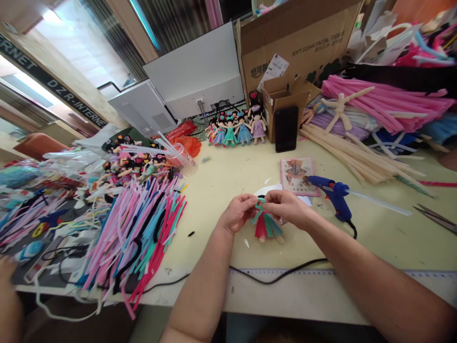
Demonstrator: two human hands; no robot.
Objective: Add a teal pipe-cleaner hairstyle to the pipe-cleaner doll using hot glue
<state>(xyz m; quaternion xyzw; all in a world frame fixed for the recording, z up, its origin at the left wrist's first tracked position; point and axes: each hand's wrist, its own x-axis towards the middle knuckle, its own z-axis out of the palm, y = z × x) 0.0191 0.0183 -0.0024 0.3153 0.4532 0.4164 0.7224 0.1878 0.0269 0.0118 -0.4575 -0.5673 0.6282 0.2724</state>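
Observation:
Between my two hands, just above the table, is a small pipe-cleaner doll point(264, 226) with a red, green and blue skirt. My left hand point(238, 212) pinches the doll's upper part from the left side. From the right, the fingers of my right hand point(285, 206) close on a mint-green pipe cleaner point(260, 205) looped at the doll's top. The fingers cover most of the head and body. A blue glue gun point(333, 194) lies to the right with a clear glue stick in its back, beside a printed card point(298, 176).
Bundled pipe cleaners lie left point(124, 228) and right point(385, 102). Finished dolls point(230, 134) stand at the back by a black phone point(286, 128) and cardboard box point(296, 47). Scissors point(437, 218) lie far right. A black cable point(278, 278) crosses the front. Another person's arm point(7, 290) shows at left.

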